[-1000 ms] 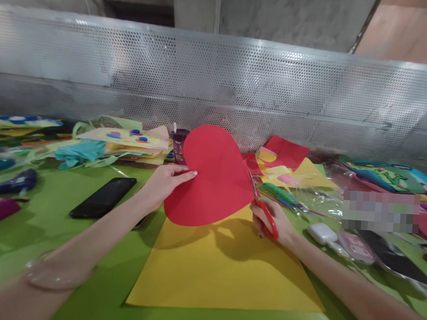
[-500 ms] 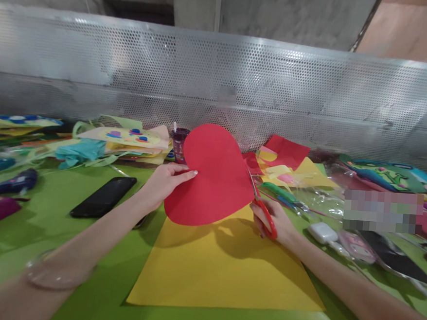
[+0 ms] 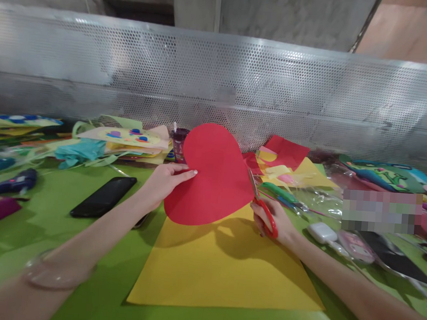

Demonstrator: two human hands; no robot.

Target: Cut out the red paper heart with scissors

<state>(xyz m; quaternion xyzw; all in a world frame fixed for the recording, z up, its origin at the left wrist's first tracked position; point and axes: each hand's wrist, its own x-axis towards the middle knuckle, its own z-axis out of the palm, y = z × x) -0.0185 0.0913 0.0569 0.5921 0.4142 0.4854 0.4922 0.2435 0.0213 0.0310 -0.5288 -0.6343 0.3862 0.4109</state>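
A red paper heart (image 3: 214, 179) is held up, tilted on its side, in the middle of the head view. My left hand (image 3: 168, 181) pinches its left edge between thumb and fingers. My right hand (image 3: 271, 217) is closed round the red handles of a pair of scissors (image 3: 266, 215). The scissors' blades lie along the heart's right edge, near its tip. Beneath the heart, a yellow sheet of paper (image 3: 227, 273) lies flat on the green table (image 3: 92, 268), with shadows of the hands and heart across it.
A black phone (image 3: 104, 197) lies left of the heart. Behind stand a dark cup (image 3: 179, 145) and paper scraps (image 3: 287, 153). To the right are a white earbud case (image 3: 323, 232) and another phone (image 3: 396, 258). A perforated metal panel (image 3: 204, 81) borders the far side.
Almost nothing differs. The scissors have shifted very slightly at the heart's right edge, while my left hand and the yellow sheet stay in place.
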